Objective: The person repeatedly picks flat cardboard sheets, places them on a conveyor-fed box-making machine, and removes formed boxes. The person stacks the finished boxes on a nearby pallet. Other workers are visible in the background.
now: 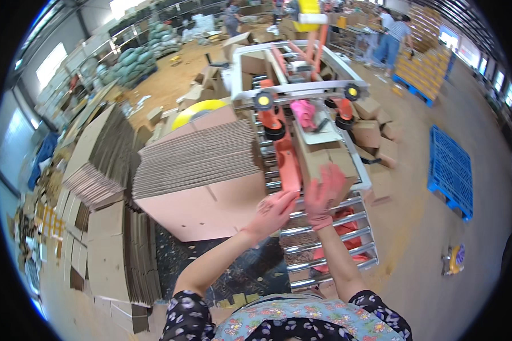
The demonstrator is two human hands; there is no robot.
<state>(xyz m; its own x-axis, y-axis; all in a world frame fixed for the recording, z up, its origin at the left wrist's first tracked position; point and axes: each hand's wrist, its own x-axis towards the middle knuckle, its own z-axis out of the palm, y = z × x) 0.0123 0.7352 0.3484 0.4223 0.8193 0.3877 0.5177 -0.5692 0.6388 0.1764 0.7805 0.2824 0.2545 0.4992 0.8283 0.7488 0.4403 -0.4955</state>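
Box nr orange bar, ctn stack

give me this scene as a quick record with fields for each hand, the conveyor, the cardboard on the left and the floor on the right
left hand: pink-gloved left hand at the near end of an orange bar; contact unclear
right hand: pink-gloved right hand, fingers spread, at the near end of a cardboard box
conveyor: roller conveyor with metal rollers, under the box
cardboard on left: large stack of flattened cartons, more stacks further left
floor on right: blue pallet
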